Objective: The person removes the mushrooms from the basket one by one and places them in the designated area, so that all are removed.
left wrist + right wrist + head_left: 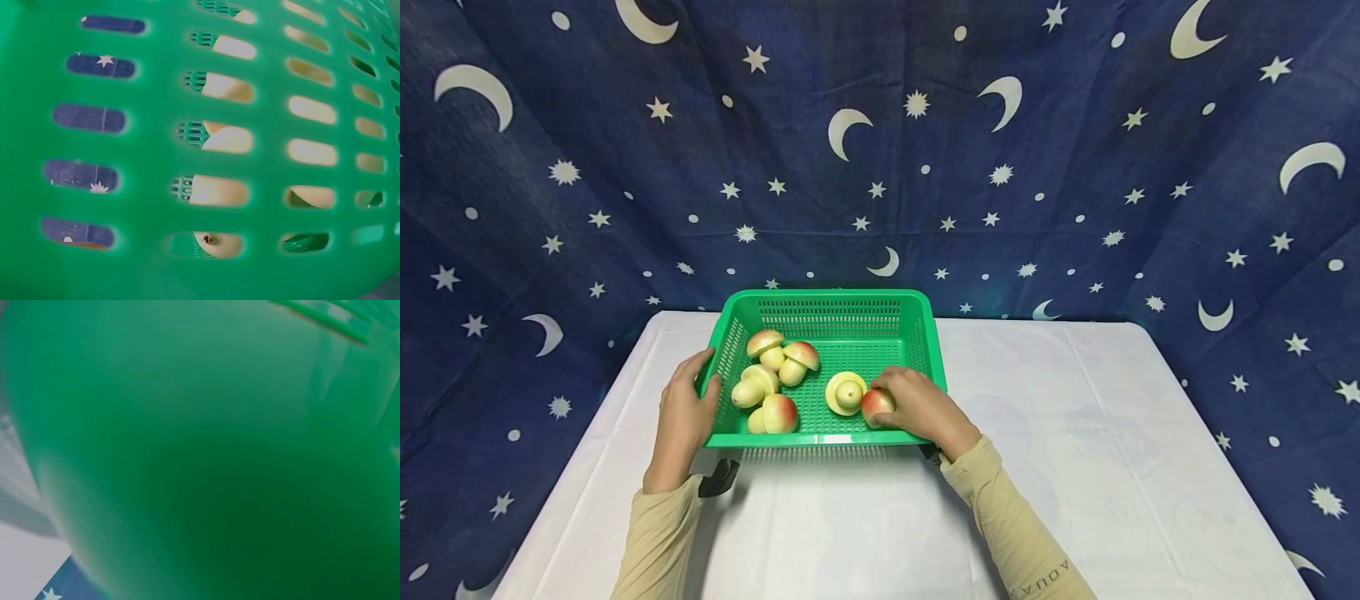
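A green plastic basket point(830, 438) with slotted walls stands on the table. My left hand point(687, 410) holds its left rim, thumb at the rim's edge. Reaching over the front right corner, my right hand point(921, 406) grips a mushroom-shaped piece with a red and yellow cap point(876, 406), fingers above and thumb below. Beside that piece, a pale yellow mushroom point(847, 392) lies with its stem up. The left wrist view is filled by the basket's slotted wall point(156, 150), pale pieces showing through. Blurred green plastic point(187, 425) covers most of the right wrist view.
Several more mushroom pieces point(780, 413) lie in the left half of the basket, some tilted against each other. A white cloth covers the table point(1075, 467). Behind it hangs a dark blue curtain point(910, 200) with moons and stars, close to the basket's far rim.
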### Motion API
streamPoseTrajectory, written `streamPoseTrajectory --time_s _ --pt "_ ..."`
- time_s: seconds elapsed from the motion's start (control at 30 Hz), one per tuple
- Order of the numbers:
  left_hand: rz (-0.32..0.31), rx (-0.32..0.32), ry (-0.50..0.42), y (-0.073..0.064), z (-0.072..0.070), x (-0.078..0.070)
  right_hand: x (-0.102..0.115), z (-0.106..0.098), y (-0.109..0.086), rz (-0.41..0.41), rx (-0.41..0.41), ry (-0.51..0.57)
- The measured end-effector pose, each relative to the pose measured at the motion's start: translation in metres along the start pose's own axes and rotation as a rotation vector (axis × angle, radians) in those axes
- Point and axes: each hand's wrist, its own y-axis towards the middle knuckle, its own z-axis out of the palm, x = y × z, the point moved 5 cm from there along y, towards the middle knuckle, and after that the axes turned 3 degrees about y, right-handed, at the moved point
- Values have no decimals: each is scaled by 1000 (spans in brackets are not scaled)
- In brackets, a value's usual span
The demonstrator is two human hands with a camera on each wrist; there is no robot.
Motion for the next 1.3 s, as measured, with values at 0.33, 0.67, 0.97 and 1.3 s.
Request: streamPoseTrajectory --time_s 0.33,0.67,0.97,1.3 --pt "0 -17 -2 0 -2 -1 4 -10 -5 -21 -40 -33" --pt "-1 -21 -10 1 -2 1 4 -22 -12 -13 -78 -27" --pt "8 -23 -14 -1 -1 0 7 -32 -20 -27 -136 -47" --pt "4 -18 -15 -2 0 0 8 -43 -26 -38 -192 -42"
